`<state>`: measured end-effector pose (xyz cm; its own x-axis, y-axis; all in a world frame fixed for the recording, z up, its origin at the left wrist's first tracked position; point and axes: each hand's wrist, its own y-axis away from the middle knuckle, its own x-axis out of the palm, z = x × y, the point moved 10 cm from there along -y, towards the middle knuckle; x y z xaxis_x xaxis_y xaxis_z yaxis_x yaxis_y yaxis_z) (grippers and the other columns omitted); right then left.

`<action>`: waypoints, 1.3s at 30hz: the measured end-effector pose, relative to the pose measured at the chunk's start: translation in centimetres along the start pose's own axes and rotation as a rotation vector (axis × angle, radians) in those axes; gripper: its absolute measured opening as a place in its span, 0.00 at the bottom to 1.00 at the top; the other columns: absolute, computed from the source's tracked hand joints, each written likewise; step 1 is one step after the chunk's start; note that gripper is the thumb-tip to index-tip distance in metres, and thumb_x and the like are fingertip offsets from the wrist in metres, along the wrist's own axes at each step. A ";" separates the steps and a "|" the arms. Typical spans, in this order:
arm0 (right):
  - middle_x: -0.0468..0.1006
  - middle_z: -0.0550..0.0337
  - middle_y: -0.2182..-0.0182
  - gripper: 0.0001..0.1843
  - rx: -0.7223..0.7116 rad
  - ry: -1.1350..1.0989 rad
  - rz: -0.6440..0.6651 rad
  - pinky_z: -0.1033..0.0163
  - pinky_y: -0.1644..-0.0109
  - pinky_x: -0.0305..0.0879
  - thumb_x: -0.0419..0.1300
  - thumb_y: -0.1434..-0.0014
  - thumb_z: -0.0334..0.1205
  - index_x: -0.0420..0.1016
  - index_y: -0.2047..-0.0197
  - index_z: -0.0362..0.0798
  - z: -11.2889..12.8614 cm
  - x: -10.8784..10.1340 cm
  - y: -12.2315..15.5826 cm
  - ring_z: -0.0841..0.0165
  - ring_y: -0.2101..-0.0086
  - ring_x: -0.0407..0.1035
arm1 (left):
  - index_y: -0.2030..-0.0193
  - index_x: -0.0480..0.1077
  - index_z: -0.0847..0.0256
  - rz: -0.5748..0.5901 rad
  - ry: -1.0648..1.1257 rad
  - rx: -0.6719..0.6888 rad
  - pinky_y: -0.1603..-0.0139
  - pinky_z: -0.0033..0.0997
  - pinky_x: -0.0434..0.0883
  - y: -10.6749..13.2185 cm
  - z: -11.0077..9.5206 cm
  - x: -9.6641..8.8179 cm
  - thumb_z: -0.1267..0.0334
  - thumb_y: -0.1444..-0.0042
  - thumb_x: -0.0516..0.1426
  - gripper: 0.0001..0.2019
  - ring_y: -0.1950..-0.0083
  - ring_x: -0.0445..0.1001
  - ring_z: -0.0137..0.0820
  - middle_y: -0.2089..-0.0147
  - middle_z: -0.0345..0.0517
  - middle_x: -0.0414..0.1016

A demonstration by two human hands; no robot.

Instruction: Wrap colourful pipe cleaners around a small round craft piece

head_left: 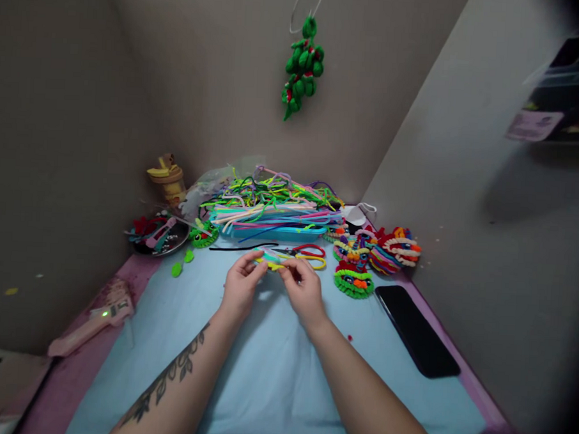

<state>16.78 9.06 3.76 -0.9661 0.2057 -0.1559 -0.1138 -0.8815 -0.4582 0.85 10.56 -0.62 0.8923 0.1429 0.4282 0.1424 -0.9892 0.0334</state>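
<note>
Pinching a yellow piece (274, 266) in left fingers (257, 274) and right fingers (297, 266), with pipe cleaners (280, 215) beyond them and a black phone (416, 331) rightward.

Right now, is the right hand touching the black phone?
Apart. The head view shows a stretch of blue cloth between the right hand and the black phone.

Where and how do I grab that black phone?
I'd pinch the phone by its long edges at the near end, coming from the person's side. It lies flat, long and slim, with its far end close to a fuzzy green piece.
</note>
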 end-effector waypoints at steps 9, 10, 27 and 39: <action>0.71 0.61 0.74 0.08 0.104 -0.206 0.063 0.63 0.64 0.62 0.58 0.43 0.43 0.71 0.71 0.49 -1.3 1.2 0.1 0.68 0.70 0.65 | 0.54 0.70 0.60 0.077 0.158 -0.148 0.61 0.31 0.71 0.1 1.3 1.0 0.63 0.57 0.67 0.21 0.70 0.75 0.27 0.68 0.42 0.78; 0.71 0.62 0.74 0.08 0.116 -0.228 0.070 0.63 0.64 0.63 0.58 0.43 0.43 0.71 0.71 0.49 -1.3 1.3 0.1 0.68 0.70 0.66 | 0.54 0.69 0.60 0.081 0.178 -0.165 0.61 0.33 0.72 0.2 1.5 1.0 0.63 0.57 0.67 0.21 0.70 0.75 0.28 0.67 0.42 0.78; 0.73 0.63 0.76 0.05 0.221 -0.248 0.019 0.64 0.68 0.63 0.61 0.49 0.41 0.73 0.71 0.49 -3.3 1.0 -0.2 0.68 0.73 0.66 | 0.55 0.69 0.59 -0.004 0.213 -0.195 0.61 0.29 0.73 0.0 2.0 0.2 0.65 0.60 0.68 0.23 0.69 0.77 0.27 0.68 0.41 0.79; 0.74 0.63 0.74 0.07 0.373 -0.442 -0.014 0.65 0.68 0.63 0.63 0.54 0.40 0.71 0.71 0.48 -5.3 2.0 -0.1 0.69 0.72 0.68 | 0.57 0.70 0.60 -0.011 0.241 -0.196 0.59 0.31 0.73 0.1 1.6 0.4 0.66 0.61 0.69 0.22 0.68 0.78 0.28 0.66 0.43 0.80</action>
<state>16.10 11.83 -1.11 -0.9598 0.0918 0.2652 -0.1235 -0.9867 -0.1056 1.97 10.53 -1.91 0.7604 0.1650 0.6282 0.0449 -0.9782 0.2026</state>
